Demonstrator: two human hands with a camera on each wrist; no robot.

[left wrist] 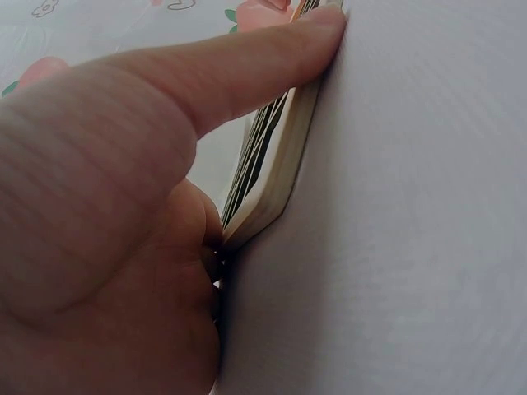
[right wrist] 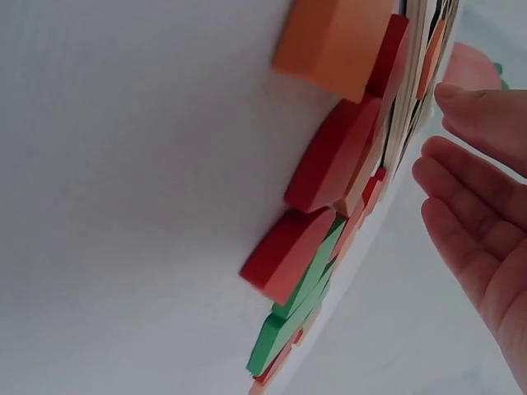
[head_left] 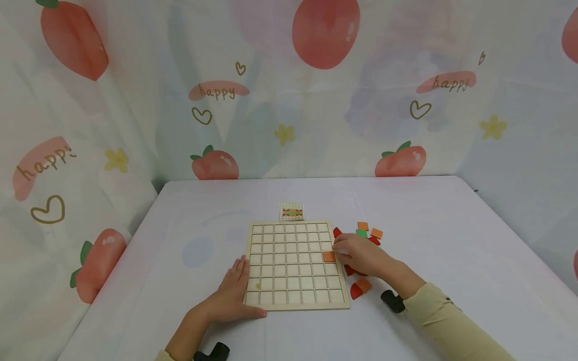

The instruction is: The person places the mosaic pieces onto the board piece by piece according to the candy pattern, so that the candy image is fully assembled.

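A wooden grid board [head_left: 286, 307] lies flat on the table. My left hand [head_left: 228, 296] steadies its front left corner, the thumb along the front edge and the fingers against the left side. In the left wrist view, the thumb [left wrist: 247, 74] presses on the board's edge [left wrist: 284, 177]. One orange square tile [head_left: 328, 256] sits in a cell near the board's right edge. Just right of that tile is my right hand [head_left: 361, 254], its fingers loosely bent. The right wrist view shows the right hand [right wrist: 486, 189] above the tiles, with nothing visible between thumb and fingers.
Loose red [head_left: 356, 291], orange [head_left: 363, 226] and green [head_left: 362, 233] pieces lie right of the board, some partly behind the right hand. A small pattern card [head_left: 291, 211] lies beyond the board's far edge. Patterned cloth walls [head_left: 316, 125] stand behind and beside the table.
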